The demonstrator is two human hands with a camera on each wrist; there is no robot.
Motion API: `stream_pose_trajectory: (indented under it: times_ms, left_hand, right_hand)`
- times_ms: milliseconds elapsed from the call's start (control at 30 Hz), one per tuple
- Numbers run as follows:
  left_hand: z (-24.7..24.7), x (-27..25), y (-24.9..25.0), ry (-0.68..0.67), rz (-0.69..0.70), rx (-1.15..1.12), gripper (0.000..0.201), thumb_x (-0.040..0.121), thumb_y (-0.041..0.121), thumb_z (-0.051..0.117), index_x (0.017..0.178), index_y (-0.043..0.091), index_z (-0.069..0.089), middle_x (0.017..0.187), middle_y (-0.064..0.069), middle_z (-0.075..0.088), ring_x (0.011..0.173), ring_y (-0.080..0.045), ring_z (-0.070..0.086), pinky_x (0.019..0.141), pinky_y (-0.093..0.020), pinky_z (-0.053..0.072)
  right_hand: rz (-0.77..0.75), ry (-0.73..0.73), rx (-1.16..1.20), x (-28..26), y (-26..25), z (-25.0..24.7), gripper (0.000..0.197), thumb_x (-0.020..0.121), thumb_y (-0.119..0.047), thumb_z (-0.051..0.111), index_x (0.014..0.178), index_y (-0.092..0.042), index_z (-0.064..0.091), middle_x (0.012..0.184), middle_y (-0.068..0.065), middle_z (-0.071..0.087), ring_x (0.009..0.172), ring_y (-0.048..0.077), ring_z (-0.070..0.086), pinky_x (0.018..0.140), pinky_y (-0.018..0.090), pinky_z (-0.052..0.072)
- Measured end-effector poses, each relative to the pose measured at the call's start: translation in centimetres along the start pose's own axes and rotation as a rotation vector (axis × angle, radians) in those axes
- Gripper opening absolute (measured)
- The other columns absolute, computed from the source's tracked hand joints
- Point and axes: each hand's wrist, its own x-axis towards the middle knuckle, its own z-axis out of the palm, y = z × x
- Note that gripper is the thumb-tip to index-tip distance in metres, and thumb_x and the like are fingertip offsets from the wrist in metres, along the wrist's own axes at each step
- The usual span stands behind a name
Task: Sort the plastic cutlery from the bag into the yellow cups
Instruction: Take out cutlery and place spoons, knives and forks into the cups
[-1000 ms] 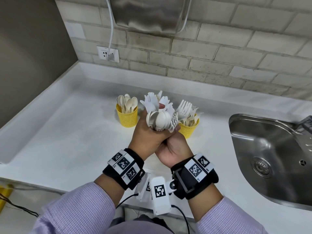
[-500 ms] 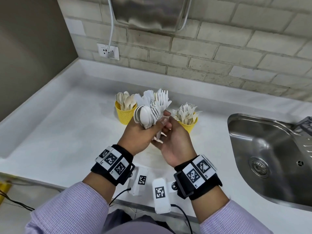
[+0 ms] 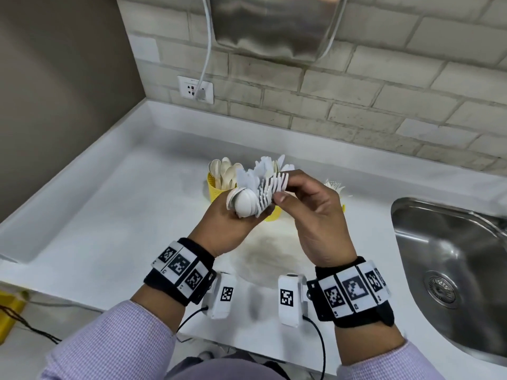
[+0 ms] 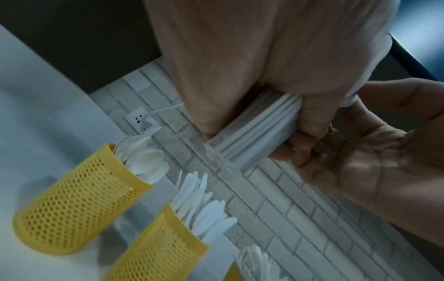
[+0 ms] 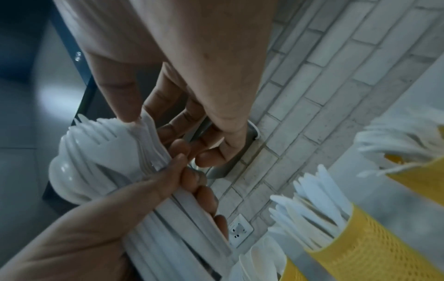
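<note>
Now, lowest in the head view, two lilac sleeves (image 3: 115,344) and the banded wrists come up from the bottom edge. Just above them, at mid-frame, the left hand (image 3: 227,229) is curled round the handles of a mixed bundle of cutlery (image 3: 258,192), with spoon bowls at its lower left and fork heads fanned to the right. The right hand (image 3: 315,215) has changed most. A second ago it was clasped under the bundle beside the left hand, and half a second ago it had only opened beside the handles. It now stands right of centre, thumb and forefinger pinching the fork heads at the top of the fan while the other fingers hang loose. The right wrist view shows a fingertip (image 5: 129,114) on the tines. I read this as the start of pulling forks out of the bundle, so one more sorting pass has begun and the bundle is still unsorted.

Behind the hands on the white tabletop (image 3: 109,215) stand the yellow cups. The spoon cup (image 3: 216,185) sits left of centre, the knife cup (image 3: 273,215) is mostly hidden by the bundle, and the fork cup (image 3: 336,187) peeks out right of the right hand. No bag is in view. A steel sink (image 3: 450,270) fills the right edge, and a wall socket (image 3: 195,89) lies farthest, upper centre-left.
</note>
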Motion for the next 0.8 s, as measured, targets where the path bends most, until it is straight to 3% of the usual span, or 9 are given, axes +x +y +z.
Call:
stream_pose_trajectory:
  times_ms: [67,133,233,300,433,533,600,700,800]
  left_hand:
    - [-0.9,0.3,-0.3,0.007,0.020,0.017,0.016,0.093,0.013,0.075,0.108,0.019,0.072,0.099,0.011,0.075,0.098,-0.008,0.070,0.090,-0.025,0.055]
    - [-1.8,0.5,-0.8,0.033,0.020,0.071,0.017,0.093,0.009,0.074,0.109,0.012,0.072,0.100,0.007,0.075,0.097,-0.005,0.069,0.087,-0.019,0.052]
    - [-2.8,0.6,-1.6,0.063,0.010,0.103,0.013,0.091,0.008,0.076,0.103,0.013,0.073,0.097,0.008,0.074,0.092,0.001,0.067,0.085,-0.013,0.049]
    - [-3.3,0.8,-1.9,0.078,0.003,0.099,0.015,0.091,0.007,0.076,0.101,0.018,0.074,0.099,0.011,0.073,0.095,0.002,0.067,0.087,-0.013,0.048]
    - [-3.9,1.4,-2.0,0.110,0.019,0.052,0.005,0.092,0.011,0.076,0.095,0.014,0.078,0.097,0.001,0.078,0.097,-0.016,0.073,0.089,-0.027,0.055]
    - [-4.0,1.8,-1.6,0.119,0.035,-0.015,0.009,0.090,0.021,0.076,0.093,0.013,0.078,0.090,-0.001,0.078,0.088,-0.024,0.074,0.084,-0.035,0.059]
    - [-4.0,2.1,-1.4,0.093,0.050,-0.049,0.009,0.089,0.024,0.075,0.088,0.015,0.075,0.082,0.003,0.075,0.079,-0.021,0.072,0.075,-0.032,0.057]
    - [-4.0,3.0,-1.4,0.065,0.042,-0.091,0.008,0.093,0.015,0.073,0.085,0.017,0.071,0.073,0.010,0.072,0.070,-0.008,0.066,0.068,-0.020,0.052]
    - [-4.7,4.1,-2.0,0.085,0.029,-0.070,0.005,0.092,0.001,0.073,0.093,0.006,0.074,0.082,0.004,0.075,0.079,-0.006,0.069,0.073,-0.021,0.054]
  right_hand:
    - [0.011,0.014,0.028,0.4,0.7,0.6,0.015,0.084,-0.010,0.068,0.099,-0.006,0.071,0.101,0.026,0.066,0.097,0.029,0.062,0.087,0.038,0.052]
    - [0.022,0.024,0.045,0.9,1.4,1.2,0.017,0.083,-0.011,0.067,0.099,-0.008,0.072,0.102,0.022,0.066,0.099,0.033,0.062,0.090,0.048,0.052]
    - [0.027,0.032,0.049,1.4,1.7,1.8,0.021,0.082,-0.013,0.066,0.100,-0.005,0.072,0.105,0.030,0.064,0.099,0.049,0.058,0.091,0.062,0.047]
    - [0.040,0.053,0.044,1.6,1.7,2.0,0.022,0.081,-0.011,0.066,0.102,-0.008,0.072,0.103,0.026,0.067,0.095,0.041,0.061,0.087,0.055,0.049]
    - [0.025,0.081,-0.027,1.8,2.2,2.3,0.025,0.083,0.010,0.061,0.104,-0.005,0.066,0.098,0.013,0.069,0.091,0.022,0.065,0.082,0.030,0.053]
    - [0.014,0.086,-0.078,2.2,2.3,2.5,0.022,0.088,0.019,0.062,0.101,0.001,0.062,0.094,0.013,0.066,0.086,0.017,0.065,0.077,0.023,0.054]
    - [-0.004,0.078,-0.104,2.9,2.3,2.7,0.015,0.089,0.012,0.066,0.097,0.000,0.062,0.095,0.019,0.063,0.084,0.023,0.066,0.072,0.029,0.056]
    - [-0.027,0.064,-0.133,4.3,2.8,2.6,0.011,0.087,-0.005,0.073,0.093,-0.007,0.064,0.098,0.024,0.060,0.086,0.042,0.063,0.069,0.055,0.059]
    - [-0.028,0.045,-0.152,5.5,3.1,2.1,0.012,0.087,-0.011,0.075,0.094,-0.009,0.065,0.099,0.023,0.061,0.084,0.044,0.064,0.077,0.055,0.057]
